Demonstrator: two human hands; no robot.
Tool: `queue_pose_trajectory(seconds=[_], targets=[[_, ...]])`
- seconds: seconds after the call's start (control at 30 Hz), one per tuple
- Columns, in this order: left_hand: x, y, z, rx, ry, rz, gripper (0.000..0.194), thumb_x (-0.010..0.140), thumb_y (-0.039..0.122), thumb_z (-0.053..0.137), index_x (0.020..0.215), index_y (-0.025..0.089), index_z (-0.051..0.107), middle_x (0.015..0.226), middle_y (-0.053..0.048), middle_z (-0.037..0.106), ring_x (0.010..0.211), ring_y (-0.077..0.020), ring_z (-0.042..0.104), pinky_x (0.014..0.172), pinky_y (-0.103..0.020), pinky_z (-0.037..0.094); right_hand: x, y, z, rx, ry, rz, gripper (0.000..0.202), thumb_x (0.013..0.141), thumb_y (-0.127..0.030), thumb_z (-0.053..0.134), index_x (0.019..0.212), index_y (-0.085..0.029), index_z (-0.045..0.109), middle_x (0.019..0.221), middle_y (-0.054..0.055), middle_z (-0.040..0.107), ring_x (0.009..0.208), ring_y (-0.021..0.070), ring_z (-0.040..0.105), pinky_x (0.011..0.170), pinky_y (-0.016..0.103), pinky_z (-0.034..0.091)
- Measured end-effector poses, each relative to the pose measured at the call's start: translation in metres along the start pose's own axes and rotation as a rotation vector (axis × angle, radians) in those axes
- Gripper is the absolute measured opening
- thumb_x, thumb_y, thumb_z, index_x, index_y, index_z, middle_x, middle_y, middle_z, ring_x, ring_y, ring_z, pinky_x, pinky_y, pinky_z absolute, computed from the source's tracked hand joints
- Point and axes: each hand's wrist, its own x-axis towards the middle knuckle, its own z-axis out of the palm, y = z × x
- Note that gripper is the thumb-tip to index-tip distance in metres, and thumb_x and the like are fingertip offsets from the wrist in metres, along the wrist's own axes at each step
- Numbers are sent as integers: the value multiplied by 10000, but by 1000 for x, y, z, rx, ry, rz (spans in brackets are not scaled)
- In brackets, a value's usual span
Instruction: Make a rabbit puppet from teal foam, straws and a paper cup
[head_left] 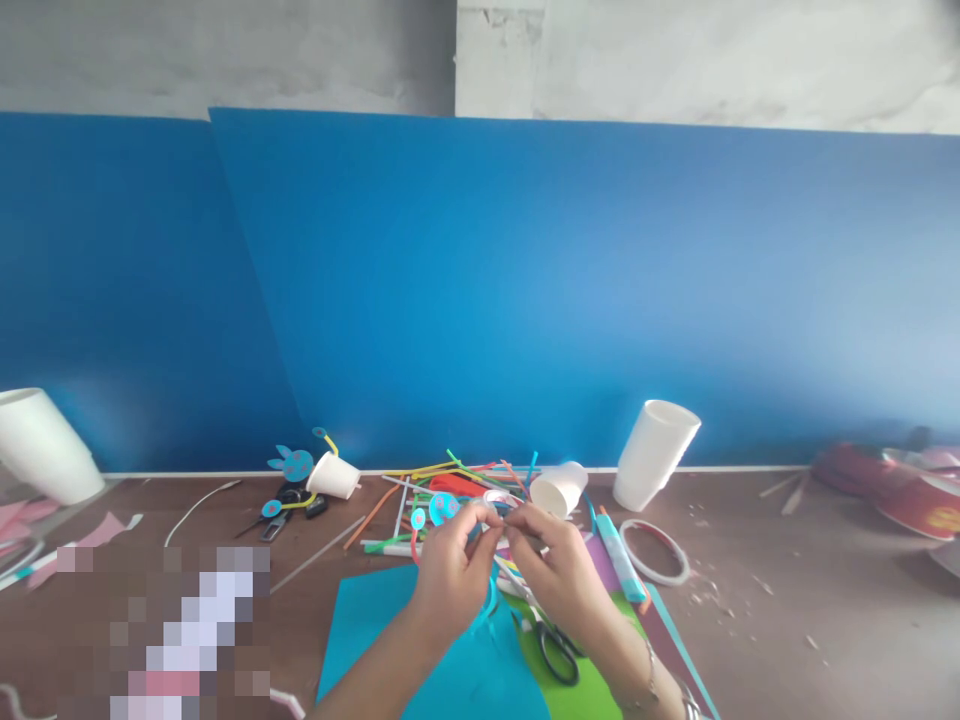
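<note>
"Where does your camera look from?"
"My head, facing forward and down: my left hand (459, 575) and my right hand (556, 568) sit low in the middle, over the brown tabletop (780, 640)."
"And how near?"
"Close to my hands, farther from the blue panel (480, 290) upright ahead."

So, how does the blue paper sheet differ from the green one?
The blue paper sheet shows a wide bare area to the left, while the green paper sheet shows a smaller part to its right. The scissors' black handles lie over the green sheet, not the blue one. Both lie on the brown table.
</note>
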Motion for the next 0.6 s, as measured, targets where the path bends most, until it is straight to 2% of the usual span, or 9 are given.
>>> queue_pose_trajectory(seconds=[0.13, 0.2, 0.27, 0.33, 0.43, 0.53, 0.6], targets=[[-4, 1, 2, -90, 18, 36, 210, 870, 380, 488, 801, 200, 572, 598, 36, 449, 462, -87, 343, 442, -214, 258, 0, -3, 7, 230, 2, 69, 203, 827, -287, 469, 676, -171, 540, 579, -25, 481, 552, 117, 428, 518, 220, 343], [-3, 3, 3, -204, 47, 3, 213, 850, 389, 528, 771, 193, 559, 583, 42, 435, 477, -84, 347, 451, -206, 270, 2, 0, 10, 266, 25, 91, 226, 832, -316, 461, 654, -182, 496, 545, -41, 430, 518, 109, 397, 490, 217, 322], [1, 8, 1, -384, 87, -99, 226, 820, 405, 574, 757, 192, 536, 526, 69, 378, 455, -72, 309, 436, -193, 248, 5, 8, 10, 123, 84, 94, 203, 834, -303, 454, 672, -189, 499, 548, -38, 449, 511, 117, 411, 487, 223, 316], [5, 13, -2, -565, 86, -213, 258, 792, 431, 609, 772, 187, 528, 475, 99, 295, 421, -56, 220, 409, -184, 191, 8, 21, 7, -155, 138, 75, 165, 830, -248, 451, 697, -193, 531, 577, -15, 516, 548, 142, 471, 534, 242, 341], [11, 18, -7, -774, 21, -311, 327, 757, 477, 634, 808, 165, 550, 484, 105, 272, 421, -47, 172, 392, -184, 132, 10, 41, 2, -492, 107, 41, 168, 796, -159, 464, 666, -189, 565, 617, 38, 596, 654, 194, 553, 651, 295, 382], [12, 18, -8, -883, -28, -386, 394, 747, 514, 619, 636, 163, 478, 501, 85, 298, 425, -42, 206, 390, -195, 127, 10, 50, 0, -561, 98, 59, 136, 744, -115, 504, 669, -176, 600, 719, 88, 643, 710, 217, 575, 689, 324, 393], [12, 16, -6, -889, -53, -411, 426, 753, 520, 605, 582, 172, 430, 494, 81, 295, 421, -43, 202, 391, -205, 129, 11, 46, 2, -432, 120, 90, 112, 760, -170, 523, 681, -174, 602, 757, 84, 636, 713, 212, 576, 673, 317, 403]])
